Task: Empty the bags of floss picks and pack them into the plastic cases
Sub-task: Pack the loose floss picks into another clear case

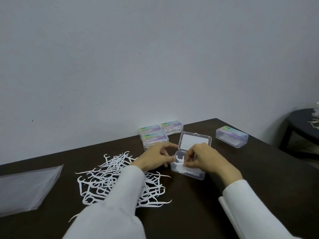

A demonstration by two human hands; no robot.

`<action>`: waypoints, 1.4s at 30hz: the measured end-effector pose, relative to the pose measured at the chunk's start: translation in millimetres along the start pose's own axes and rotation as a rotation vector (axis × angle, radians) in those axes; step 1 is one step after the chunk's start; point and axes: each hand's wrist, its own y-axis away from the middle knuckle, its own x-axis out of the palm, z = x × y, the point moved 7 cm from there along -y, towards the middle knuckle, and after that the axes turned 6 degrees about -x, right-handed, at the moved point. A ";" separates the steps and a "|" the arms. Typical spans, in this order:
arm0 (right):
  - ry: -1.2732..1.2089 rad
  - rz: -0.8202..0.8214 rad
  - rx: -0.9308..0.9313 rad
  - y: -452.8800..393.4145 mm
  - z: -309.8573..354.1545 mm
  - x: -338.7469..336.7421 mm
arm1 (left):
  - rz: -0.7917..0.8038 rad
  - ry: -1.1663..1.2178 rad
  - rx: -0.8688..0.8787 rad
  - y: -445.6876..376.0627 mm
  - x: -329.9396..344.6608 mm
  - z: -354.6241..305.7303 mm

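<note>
Two hands: left hand (156, 156) and right hand (205, 158) pinch floss picks (179, 160) over the open case (188, 170).
Loose pile (110, 178): left of case.

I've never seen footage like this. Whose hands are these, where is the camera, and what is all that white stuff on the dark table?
There is no machine here: a person in white sleeves works with two bare hands. The single picture comes from a wide-angle camera worn on the head, looking forward and down.

On the dark table lies a loose pile of white floss picks, with an emptied clear bag to its left. In the middle stands an open clear case, lid up, partly filled. The left hand and the right hand are both at this case, each pinching picks to set them inside.

Behind it sit three closed cases with coloured labels, apparently filled. A fourth closed case stands apart to the right. A round side table shows at the far right edge.
</note>
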 end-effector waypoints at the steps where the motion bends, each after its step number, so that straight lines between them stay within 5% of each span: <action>1: 0.010 -0.013 0.003 0.2 -0.7 -1.4 | -0.007 0.000 0.007 -0.5 0.4 -0.3; 15: -0.005 -0.141 -0.205 -0.8 39.0 -5.2 | -0.110 0.024 -0.018 28.4 -22.9 9.0; 21: 0.135 0.049 -0.304 -1.5 86.2 28.8 | -0.210 -0.089 -0.039 74.8 -52.2 31.2; 27: 0.432 0.186 -0.198 -10.3 77.5 56.0 | -0.097 -0.166 -0.210 124.4 -74.2 72.1; 34: 0.341 0.136 -0.279 -10.1 97.7 58.1 | 0.058 -0.194 -0.289 150.5 -81.4 95.3; 42: 0.210 0.119 -0.351 3.5 117.6 55.6 | -0.127 -0.176 -0.225 142.6 -80.1 94.4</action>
